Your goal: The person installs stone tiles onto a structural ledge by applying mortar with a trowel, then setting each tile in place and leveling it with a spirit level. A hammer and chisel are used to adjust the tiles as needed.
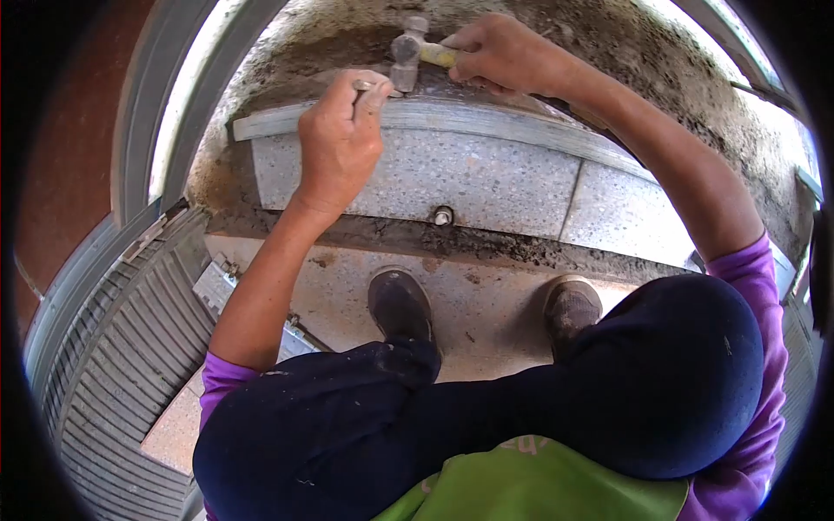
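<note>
My right hand [512, 56] is closed around the yellow handle of a ball-peen hammer [407, 50], with the metal head turned toward my left hand. My left hand [341, 143] pinches a short metal rod [363, 85]; one end shows above the fingers, and what kind of rod it is I cannot tell. The hammer's lower face is close beside the left fingertips. Both hands are over the back edge of a speckled tile [417, 174], where a pale strip [469, 120] runs along its top.
Rough, dirty mortar [608, 43] lies behind the strip. A small metal fitting [443, 215] stands at the tile's lower edge, above a gap with loose dirt. My shoes [400, 304] rest on the lower tiled step [478, 326]. Ribbed panelling [130, 365] curves along the left.
</note>
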`<state>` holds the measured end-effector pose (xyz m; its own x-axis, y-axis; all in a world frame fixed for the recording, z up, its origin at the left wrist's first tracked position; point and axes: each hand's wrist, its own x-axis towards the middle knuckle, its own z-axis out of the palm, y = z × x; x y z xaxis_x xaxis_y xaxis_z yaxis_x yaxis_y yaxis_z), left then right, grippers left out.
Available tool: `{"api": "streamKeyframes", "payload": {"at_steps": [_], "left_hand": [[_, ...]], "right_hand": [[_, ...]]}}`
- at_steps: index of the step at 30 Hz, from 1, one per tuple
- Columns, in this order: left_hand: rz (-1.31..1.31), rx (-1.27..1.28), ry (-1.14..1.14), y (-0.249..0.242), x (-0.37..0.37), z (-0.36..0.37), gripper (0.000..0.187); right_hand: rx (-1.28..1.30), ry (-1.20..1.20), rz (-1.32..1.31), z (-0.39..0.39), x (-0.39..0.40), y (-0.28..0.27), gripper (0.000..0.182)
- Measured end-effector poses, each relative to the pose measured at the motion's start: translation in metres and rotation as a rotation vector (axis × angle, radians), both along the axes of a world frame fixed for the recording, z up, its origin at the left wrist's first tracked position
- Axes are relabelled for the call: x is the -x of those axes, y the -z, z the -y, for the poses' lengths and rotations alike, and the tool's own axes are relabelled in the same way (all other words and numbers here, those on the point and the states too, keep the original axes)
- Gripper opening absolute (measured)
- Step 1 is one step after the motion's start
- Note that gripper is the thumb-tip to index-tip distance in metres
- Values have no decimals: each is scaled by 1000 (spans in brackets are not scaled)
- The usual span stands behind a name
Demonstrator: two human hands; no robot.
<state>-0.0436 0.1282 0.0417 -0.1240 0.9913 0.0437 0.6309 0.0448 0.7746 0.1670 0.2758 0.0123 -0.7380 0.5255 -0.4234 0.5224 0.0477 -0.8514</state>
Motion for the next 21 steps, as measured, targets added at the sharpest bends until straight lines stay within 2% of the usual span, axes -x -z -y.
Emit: {"api": "streamKeyframes", "payload": {"at_steps": [3, 4, 5, 8, 9, 11, 14, 17, 21], "left_hand": [[5, 85, -13, -7, -3, 0, 14], [12, 91, -11, -7, -5, 0, 14], [13, 97, -10, -7, -5, 0, 14], [-16, 101, 4, -7, -3, 0, 15], [-34, 103, 12, -9, -3, 1, 15], [-34, 77, 7, -9, -5, -1, 12], [-2, 22, -19, -6, -5, -2, 8], [-17, 10, -10, -5, -5, -2, 8], [-45, 21, 1, -9, -6, -4, 8]], "right_hand": [[-97, 66, -9, -9, -2, 3, 28], [-149, 105, -18, -10, 2, -2, 37], [-79, 152, 85, -13, 2, -9, 38], [-185, 85, -15, -16, 4, 9, 29], [-78, 49, 26, -14, 2, 2, 24], [140, -22, 104, -8, -2, -17, 36], [111, -33, 51, -14, -6, -8, 36], [67, 84, -22, -17, -4, 11, 21], [134, -43, 83, -15, -1, -12, 35]]}}
